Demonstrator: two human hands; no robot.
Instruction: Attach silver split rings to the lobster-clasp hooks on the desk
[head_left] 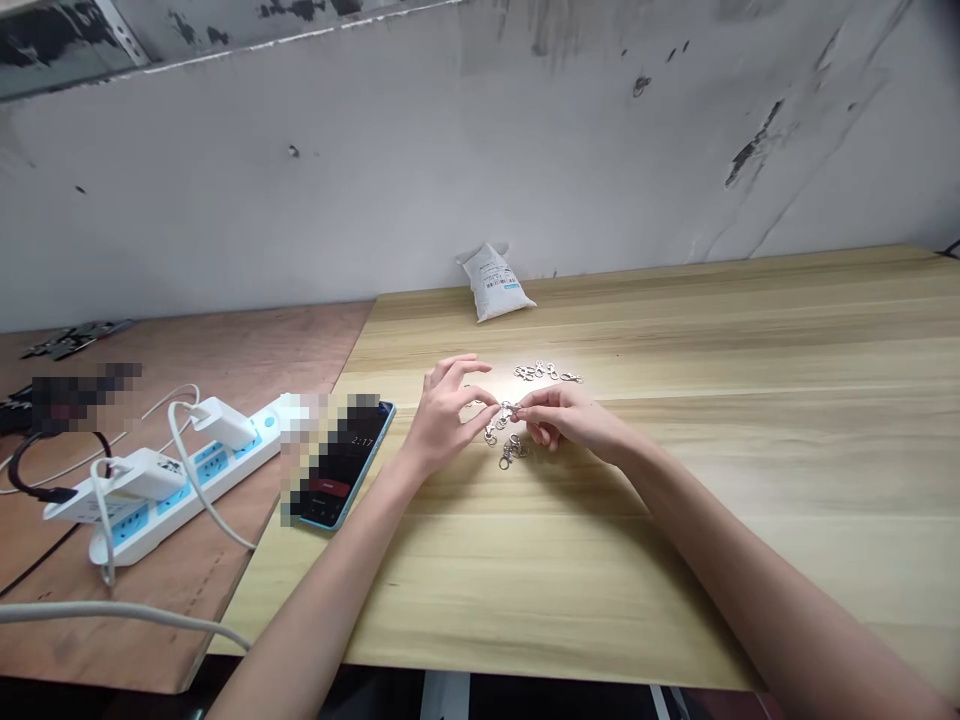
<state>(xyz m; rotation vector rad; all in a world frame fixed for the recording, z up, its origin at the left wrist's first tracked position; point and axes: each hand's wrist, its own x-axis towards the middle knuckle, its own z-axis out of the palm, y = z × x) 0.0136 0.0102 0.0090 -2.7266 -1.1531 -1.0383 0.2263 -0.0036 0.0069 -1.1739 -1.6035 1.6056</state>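
"So, where is the piece in hand, and how do the fingers hold it?"

"The small metal clasp (506,410) is up between the two hands, just above the worktop (570,590); the right hand (574,415) has thumb and forefinger closed on one end, its other fingers curled beneath; the left hand (446,415) has thumb and forefinger pinched together at the opposite end, with its other fingers spread clear"

"And is that a sound way to work it?"

"I think so; so small a piece probably calls for fingertips alone, one hand steadying while the other does the fine moving; the lifted left fingers should help the view; which part each pinch covers, I cannot tell at this size"

"Well, what could go wrong?"

"It could twist out of a light pinch; better to work low, so that any drop is short; the loose clasps (508,455) lie just below the hands and could be knocked, or hide a fallen one; the farther clasps (539,370) lie beyond the right hand, safer there; the phone (346,470) is left of the left hand, so small wrist movements suit best"
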